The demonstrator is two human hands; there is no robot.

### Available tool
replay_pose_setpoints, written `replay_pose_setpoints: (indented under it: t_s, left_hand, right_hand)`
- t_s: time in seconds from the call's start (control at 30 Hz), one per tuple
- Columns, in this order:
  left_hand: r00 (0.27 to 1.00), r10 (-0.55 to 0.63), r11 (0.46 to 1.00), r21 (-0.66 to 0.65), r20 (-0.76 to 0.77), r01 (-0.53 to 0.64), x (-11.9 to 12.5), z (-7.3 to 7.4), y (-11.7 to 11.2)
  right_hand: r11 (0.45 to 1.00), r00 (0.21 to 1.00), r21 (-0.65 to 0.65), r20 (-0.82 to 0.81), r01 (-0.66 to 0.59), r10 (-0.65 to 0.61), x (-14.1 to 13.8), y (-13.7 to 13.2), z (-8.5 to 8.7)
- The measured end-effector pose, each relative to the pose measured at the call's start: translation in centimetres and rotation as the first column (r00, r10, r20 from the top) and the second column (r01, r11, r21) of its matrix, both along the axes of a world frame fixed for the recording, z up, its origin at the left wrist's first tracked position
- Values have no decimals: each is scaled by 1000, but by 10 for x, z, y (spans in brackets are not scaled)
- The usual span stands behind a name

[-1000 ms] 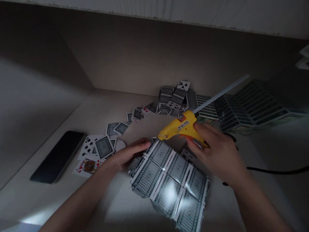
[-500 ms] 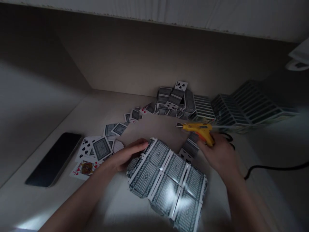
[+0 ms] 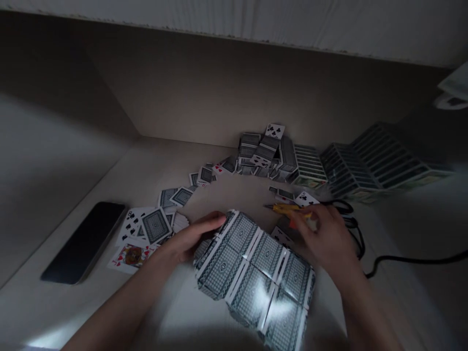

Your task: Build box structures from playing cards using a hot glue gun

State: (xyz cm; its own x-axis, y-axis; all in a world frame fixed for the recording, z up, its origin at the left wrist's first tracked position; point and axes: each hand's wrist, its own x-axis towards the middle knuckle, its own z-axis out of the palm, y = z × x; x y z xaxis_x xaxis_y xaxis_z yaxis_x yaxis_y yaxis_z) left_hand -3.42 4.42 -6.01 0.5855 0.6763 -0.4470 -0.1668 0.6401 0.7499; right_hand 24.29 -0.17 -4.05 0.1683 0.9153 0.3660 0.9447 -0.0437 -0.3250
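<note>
My left hand (image 3: 192, 235) grips the upper left edge of a large panel-like piece built from playing cards (image 3: 252, 273), with patterned card backs facing up. Light glares on its lower part. In my right hand (image 3: 329, 236) is a yellow glue gun (image 3: 287, 208), its nozzle pointing left just beyond the panel's far edge. The fingers are wrapped around the gun and cover much of its body. A loose spade or club card (image 3: 282, 236) lies between the panel and the gun. Near the gun rests a five of clubs (image 3: 306, 198).
A dark phone (image 3: 84, 243) lies at left beside scattered cards (image 3: 155, 225). Bundled card blocks (image 3: 266, 153) stand by the back wall. Slatted card structures (image 3: 380, 161) fill the right rear. A black cord (image 3: 417, 255) runs off to the right. An overhead board (image 3: 234, 24) hangs low.
My right hand has brought the glue gun down and nearer the panel, turning it so less of its body shows. The five of clubs is now uncovered. My left hand and the panel have barely moved.
</note>
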Motion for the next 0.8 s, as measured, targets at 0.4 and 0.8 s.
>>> replay_pose_setpoints:
  t_s: [0.4,0.8]
  left_hand:
    - [999,12,965,-261,-43,-23,4,12,-3]
    - [998,23,955,-296,52,-7,4,3,1]
  right_hand:
    - [735,865,-458,-219,-500,451,-93,-25,28]
    - [746,853,-415,-291,-521,433,-89,-20,22]
